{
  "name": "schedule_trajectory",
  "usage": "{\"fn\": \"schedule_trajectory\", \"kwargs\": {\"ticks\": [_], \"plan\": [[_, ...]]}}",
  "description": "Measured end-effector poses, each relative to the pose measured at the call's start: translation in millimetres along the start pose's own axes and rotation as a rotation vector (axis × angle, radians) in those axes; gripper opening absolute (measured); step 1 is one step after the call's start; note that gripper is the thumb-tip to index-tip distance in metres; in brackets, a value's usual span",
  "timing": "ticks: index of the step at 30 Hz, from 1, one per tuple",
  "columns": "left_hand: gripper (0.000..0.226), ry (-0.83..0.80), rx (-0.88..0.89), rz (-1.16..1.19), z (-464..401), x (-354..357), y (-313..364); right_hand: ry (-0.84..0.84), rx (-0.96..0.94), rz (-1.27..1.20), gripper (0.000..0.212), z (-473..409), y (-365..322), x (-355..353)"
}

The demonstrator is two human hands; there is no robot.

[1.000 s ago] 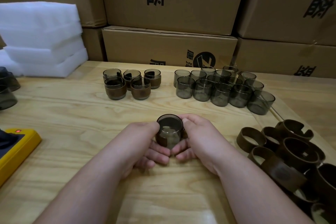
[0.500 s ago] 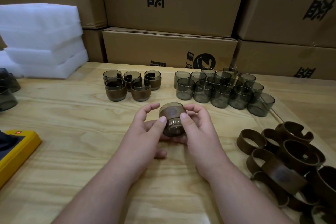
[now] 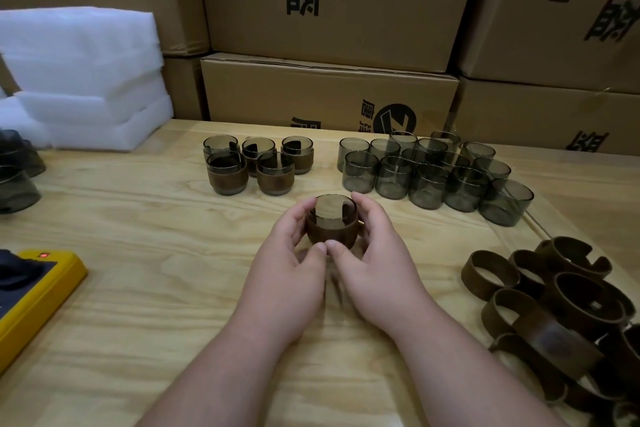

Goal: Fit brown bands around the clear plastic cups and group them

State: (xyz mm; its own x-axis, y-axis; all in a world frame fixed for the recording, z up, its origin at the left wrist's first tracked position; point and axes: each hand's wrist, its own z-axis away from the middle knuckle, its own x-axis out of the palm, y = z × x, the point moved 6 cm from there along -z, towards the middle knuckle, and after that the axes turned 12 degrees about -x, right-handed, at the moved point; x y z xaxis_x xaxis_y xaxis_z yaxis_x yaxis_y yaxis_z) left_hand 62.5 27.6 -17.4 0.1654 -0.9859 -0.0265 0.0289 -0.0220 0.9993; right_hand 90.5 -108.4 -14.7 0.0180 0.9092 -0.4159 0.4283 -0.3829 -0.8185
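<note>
Behind my counter I see a wall of stacked cardboard boxes printed with black characters, running along its far edge. At the far left corner sits a pile of white foam sheets. The counter itself is pale wood with strong grain. Along its right edge, toward the near corner, lies a heap of loose brown bands, overlapping one another. Toward the far edge, right of centre, stands a cluster of bare smoky clear cups, packed close together, the nearest-right one tilted. Left of that cluster, well apart from it, is a smaller group of five banded cups, all upright. At the left edge I can make out a yellow device with a small red light, and farther back on the same edge a few more dark cups, partly cut off.

In the middle of the counter my left hand and right hand flank one cup, which already wears a brown band around its lower half. The fingers of both hands curl round its sides, thumbs meeting at the near face of the band. I cannot tell whether the cup's base touches the wood.
</note>
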Motion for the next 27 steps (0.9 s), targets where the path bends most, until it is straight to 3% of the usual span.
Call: {"fn": "schedule_trajectory", "kwargs": {"ticks": [3, 11, 21, 27], "plan": [[0.057, 0.01, -0.013, -0.008, -2, 1, 0, -0.009, 0.011, 0.241, 0.074, -10, 0, 5], [0.046, 0.084, -0.061, -0.032, -2, -1, -1, 0.041, 0.057, 0.577, 0.062, -55, 11, 17], [0.039, 0.116, -0.073, 0.027, -2, -5, 2, 0.111, 0.127, 0.652, 0.053, -96, 23, 35], [0.038, 0.134, -0.07, 0.006, -1, -8, 3, 0.024, 0.149, 0.535, 0.041, -95, 18, 42]]}}
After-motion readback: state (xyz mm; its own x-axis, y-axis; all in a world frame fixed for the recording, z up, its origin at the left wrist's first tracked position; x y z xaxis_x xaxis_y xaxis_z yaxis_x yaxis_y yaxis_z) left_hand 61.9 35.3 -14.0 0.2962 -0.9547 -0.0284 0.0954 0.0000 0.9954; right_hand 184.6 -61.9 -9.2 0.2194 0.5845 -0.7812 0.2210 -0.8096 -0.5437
